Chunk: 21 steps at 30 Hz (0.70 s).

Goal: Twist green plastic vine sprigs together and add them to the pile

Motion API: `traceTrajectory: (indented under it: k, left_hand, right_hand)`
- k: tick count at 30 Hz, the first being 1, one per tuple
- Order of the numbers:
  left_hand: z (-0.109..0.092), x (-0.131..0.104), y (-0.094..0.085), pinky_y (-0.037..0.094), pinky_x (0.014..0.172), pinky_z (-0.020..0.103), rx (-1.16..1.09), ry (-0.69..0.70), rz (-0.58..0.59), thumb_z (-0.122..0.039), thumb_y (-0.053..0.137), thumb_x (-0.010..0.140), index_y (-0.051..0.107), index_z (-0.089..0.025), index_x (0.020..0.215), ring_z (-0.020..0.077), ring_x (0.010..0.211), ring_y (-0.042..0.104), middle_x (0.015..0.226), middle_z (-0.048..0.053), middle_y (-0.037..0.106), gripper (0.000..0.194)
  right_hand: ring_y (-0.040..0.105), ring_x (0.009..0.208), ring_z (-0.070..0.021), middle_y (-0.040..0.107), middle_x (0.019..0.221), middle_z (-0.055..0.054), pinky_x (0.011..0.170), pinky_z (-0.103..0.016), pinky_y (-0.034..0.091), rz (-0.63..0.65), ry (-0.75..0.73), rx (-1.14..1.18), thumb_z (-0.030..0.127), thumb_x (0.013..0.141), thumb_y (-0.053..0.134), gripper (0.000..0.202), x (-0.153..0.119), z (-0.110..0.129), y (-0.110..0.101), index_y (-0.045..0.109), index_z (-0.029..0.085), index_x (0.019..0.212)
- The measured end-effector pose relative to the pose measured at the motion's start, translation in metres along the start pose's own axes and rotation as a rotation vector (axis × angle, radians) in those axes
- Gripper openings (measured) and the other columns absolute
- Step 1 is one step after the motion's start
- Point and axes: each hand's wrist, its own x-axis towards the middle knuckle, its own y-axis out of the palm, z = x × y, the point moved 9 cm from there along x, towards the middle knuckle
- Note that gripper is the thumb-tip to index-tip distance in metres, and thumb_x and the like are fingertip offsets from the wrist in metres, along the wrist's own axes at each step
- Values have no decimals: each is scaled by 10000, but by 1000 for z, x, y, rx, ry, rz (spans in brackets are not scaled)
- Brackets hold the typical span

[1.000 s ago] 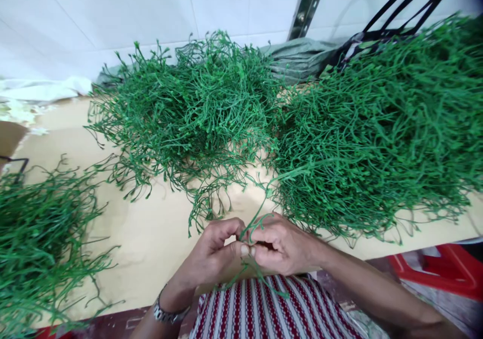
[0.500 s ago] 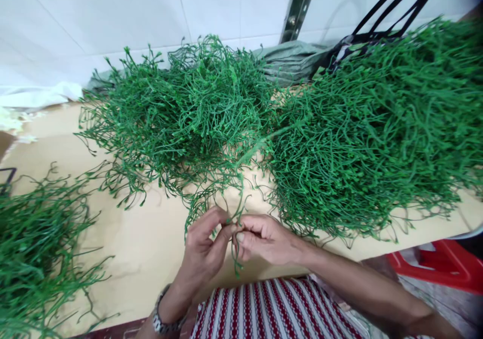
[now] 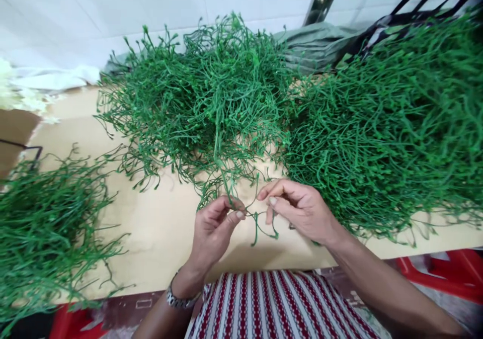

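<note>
Near the table's front edge, my left hand (image 3: 219, 223) pinches a thin green stem piece (image 3: 255, 228) between thumb and fingertips. Its strands spread to the right, toward my right hand (image 3: 292, 205). The right thumb and fingers are curled close beside the strands; whether they grip one is too small to tell. Beyond my hands lies a tangled heap of green stems (image 3: 211, 92), with a larger heap (image 3: 370, 143) to the right. Another green pile (image 3: 49, 233) sits at the left.
A tan tabletop (image 3: 158, 238) runs under the piles. Green cloth (image 3: 317, 47) and a black-strapped bag (image 3: 381, 29) lie by the tiled wall. A brown box (image 3: 13, 138) and pale flowers (image 3: 28, 95) stand far left. Red plastic stools (image 3: 445, 276) are below the table.
My hands have moved apart, the right one lifting away to the right. The green strands now spread out between them. The camera view has shifted, so the piles appear further right.
</note>
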Motion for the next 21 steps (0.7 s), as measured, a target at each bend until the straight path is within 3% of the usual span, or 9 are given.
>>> traceTrajectory:
  k: [3,8,13,21]
  left_hand:
    - [-5,-1,-2,394,602,217,58,32,-24,-138,630,721,623,-157,706,113,654,503,683,6,572,24]
    - [-10,-3,-1,394,634,238,124,95,-54,-137,630,723,642,-165,714,132,681,516,696,17,587,32]
    - [-7,-6,-4,396,672,252,39,163,-92,-125,679,671,684,-187,706,149,745,497,731,20,545,71]
    - [-1,-5,4,400,644,227,-217,81,-40,-144,682,675,700,-188,703,129,730,491,720,19,555,55]
  right_hand:
    - [514,554,-65,564,841,-27,521,-214,404,-12,-64,-136,168,838,445,99,-1,12,0,502,159,757]
    - [520,872,-141,551,909,-51,745,-266,414,93,-281,-445,159,857,461,131,-9,29,22,531,165,968]
    - [534,776,-115,584,853,-24,665,-230,402,93,-197,-438,209,820,555,124,-7,13,33,569,163,935]
    - [422,554,-63,534,665,23,491,-185,309,46,-22,-239,224,784,572,87,-5,-8,33,621,152,796]
